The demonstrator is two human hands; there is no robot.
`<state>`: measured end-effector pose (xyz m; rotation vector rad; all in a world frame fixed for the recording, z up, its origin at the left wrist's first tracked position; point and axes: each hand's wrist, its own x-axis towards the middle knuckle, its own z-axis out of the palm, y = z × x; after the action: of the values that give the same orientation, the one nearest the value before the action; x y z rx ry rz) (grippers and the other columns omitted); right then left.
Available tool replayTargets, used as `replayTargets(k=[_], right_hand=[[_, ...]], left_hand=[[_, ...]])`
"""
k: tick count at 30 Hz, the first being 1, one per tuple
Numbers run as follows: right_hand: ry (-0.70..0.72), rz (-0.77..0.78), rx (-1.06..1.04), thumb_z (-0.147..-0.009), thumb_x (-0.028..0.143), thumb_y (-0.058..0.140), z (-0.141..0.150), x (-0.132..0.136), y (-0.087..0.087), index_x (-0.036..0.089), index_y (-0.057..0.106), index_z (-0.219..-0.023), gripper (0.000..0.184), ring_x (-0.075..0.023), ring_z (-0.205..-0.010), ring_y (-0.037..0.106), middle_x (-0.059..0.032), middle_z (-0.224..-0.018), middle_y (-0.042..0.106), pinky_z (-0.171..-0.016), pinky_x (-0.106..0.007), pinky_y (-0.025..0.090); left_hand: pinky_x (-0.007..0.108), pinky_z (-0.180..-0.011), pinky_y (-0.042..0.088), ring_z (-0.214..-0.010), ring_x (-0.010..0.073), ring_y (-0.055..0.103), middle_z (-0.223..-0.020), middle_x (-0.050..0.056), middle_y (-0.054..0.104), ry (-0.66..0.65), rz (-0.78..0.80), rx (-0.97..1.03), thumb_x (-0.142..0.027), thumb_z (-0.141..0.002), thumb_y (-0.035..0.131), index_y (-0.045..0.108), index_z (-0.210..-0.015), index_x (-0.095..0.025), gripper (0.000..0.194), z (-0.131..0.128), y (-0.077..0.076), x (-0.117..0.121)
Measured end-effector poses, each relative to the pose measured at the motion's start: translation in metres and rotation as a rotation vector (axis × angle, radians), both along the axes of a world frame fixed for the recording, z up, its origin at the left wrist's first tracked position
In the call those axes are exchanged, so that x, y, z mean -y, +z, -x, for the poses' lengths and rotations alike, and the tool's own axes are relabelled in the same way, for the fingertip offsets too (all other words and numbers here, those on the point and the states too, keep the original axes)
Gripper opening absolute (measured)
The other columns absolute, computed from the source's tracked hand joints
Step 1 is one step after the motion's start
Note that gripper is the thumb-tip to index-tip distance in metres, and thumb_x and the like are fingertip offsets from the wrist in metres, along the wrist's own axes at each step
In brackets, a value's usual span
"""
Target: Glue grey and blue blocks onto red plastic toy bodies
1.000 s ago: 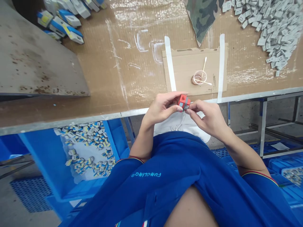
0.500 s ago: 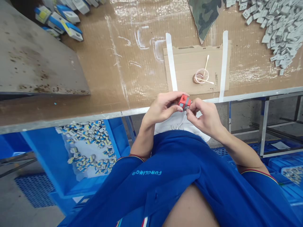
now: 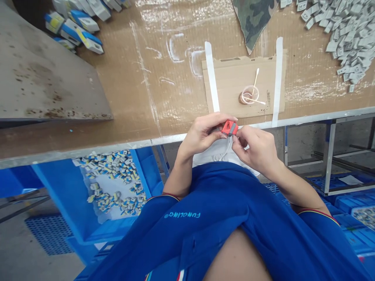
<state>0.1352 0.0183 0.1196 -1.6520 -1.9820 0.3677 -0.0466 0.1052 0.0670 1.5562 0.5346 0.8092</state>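
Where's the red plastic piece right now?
In the head view, the red plastic piece is pinched between the left hand and right hand, at the table's metal edge, just below the cardboard sheet.

Blue short-sleeve shirt [image 3: 216, 203], striped cuffs [image 3: 319, 214], teal printed lettering [image 3: 182, 215].

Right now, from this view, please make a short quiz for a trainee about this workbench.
1. True or false: the left hand and the right hand both hold the red plastic part.
2. What lies on the cardboard sheet between the white tape strips? A) a coil of thin cord and a cotton swab B) a camouflage cloth C) a blue box
3. Where is the blue plastic crate of small parts, relative to the bench edge?

Key: 1 true; 2 A; 3 below the edge, on the person's left.
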Motion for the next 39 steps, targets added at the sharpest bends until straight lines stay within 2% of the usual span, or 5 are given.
replayTargets(k=[7, 16, 27, 34, 39], right_hand=[[0.017, -0.016, -0.035, -0.093, 0.018, 0.050, 0.002, -0.001, -0.004, 0.025, 0.044, -0.072, 0.023, -0.0114, -0.049, 0.044, 0.0062, -0.055, 0.050, -0.052, -0.027, 0.033], [0.013, 0.006, -0.062, -0.093, 0.015, 0.055, -0.002, -0.002, -0.003, 0.025, 0.051, -0.081, 0.016, -0.0133, -0.057, 0.056, 0.0040, -0.065, 0.062, -0.058, -0.027, 0.037], [0.047, 0.081, -0.171, -0.089, 0.017, 0.053, -0.001, -0.001, -0.008, 0.026, 0.043, -0.080, 0.016, -0.0119, -0.050, 0.052, 0.0055, -0.062, 0.061, -0.052, -0.025, 0.036], [-0.008, 0.111, -0.104, -0.090, 0.020, 0.054, 0.001, -0.001, 0.001, 0.026, 0.042, -0.078, 0.018, -0.0141, -0.053, 0.056, 0.0045, -0.060, 0.061, -0.053, -0.027, 0.034], [0.004, 0.114, -0.096, -0.090, 0.021, 0.053, 0.001, -0.005, 0.001, 0.027, 0.040, -0.079, 0.019, -0.0145, -0.052, 0.056, 0.0055, -0.058, 0.058, -0.054, -0.027, 0.034]], left_hand=[[0.031, -0.084, 0.058, -0.094, 0.0203, 0.073, -0.107, 0.010, 0.080, -0.025, 0.064, 0.000, -0.046, -0.091, 0.079, 0.078, -0.121, -0.021, 0.039, 0.002, 0.001, 0.000], [0.027, -0.081, 0.059, -0.091, 0.0171, 0.072, -0.109, 0.010, 0.078, 0.025, 0.156, -0.003, -0.039, -0.090, 0.081, 0.077, -0.125, -0.021, 0.039, 0.001, -0.002, 0.005], [0.026, -0.078, 0.057, -0.086, 0.0168, 0.071, -0.101, 0.009, 0.079, -0.027, 0.131, -0.032, -0.044, -0.090, 0.080, 0.078, -0.120, -0.018, 0.039, 0.005, 0.002, 0.001], [0.030, -0.087, 0.059, -0.097, 0.0202, 0.075, -0.115, 0.011, 0.080, 0.000, 0.123, -0.006, -0.043, -0.088, 0.083, 0.078, -0.121, -0.022, 0.040, 0.003, -0.001, 0.004], [0.028, -0.085, 0.058, -0.093, 0.0186, 0.075, -0.110, 0.009, 0.081, 0.021, 0.121, 0.008, -0.042, -0.085, 0.085, 0.080, -0.119, -0.023, 0.040, 0.002, -0.002, 0.003]])
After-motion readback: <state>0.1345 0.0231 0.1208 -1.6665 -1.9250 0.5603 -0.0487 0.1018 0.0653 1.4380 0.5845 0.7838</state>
